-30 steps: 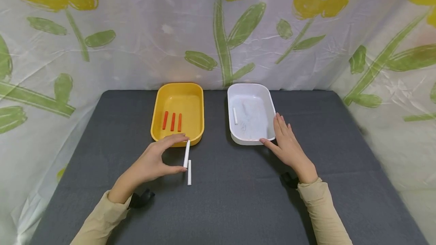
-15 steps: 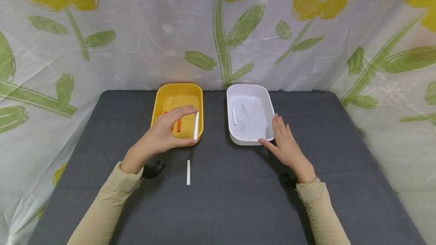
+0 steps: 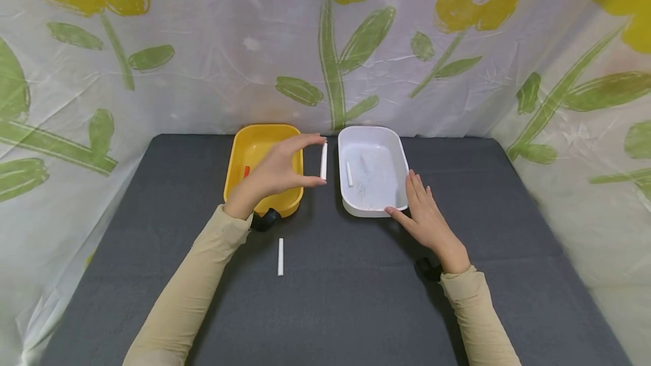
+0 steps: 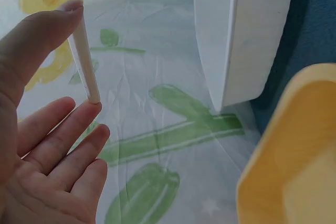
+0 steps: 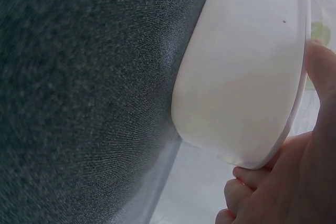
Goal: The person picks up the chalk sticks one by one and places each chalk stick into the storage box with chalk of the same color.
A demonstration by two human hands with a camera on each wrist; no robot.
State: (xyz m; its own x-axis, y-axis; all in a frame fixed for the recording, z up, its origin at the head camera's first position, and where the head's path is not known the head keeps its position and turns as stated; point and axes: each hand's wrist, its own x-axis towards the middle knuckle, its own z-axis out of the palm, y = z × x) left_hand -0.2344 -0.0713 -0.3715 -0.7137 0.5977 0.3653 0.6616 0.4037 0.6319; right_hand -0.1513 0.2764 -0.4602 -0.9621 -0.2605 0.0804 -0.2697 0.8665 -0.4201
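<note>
White stick hangs mid-view, pinched end to end by my left hand, thumb and fingertips well apart; white tray at three o'clock, yellow tray at nine. I see my right hand, fingers straight, touching the white tray's four-o'clock corner.

The table is being backed by a curtain. The left tray is being flanked by the right tray; a left-tray stick and a right-tray stick are being contained respectively. A raised stick is being held between trays by the left hand. The right tray's near right corner is being touched by the right hand. A loose stick is being borne by the table before the left tray.
</note>
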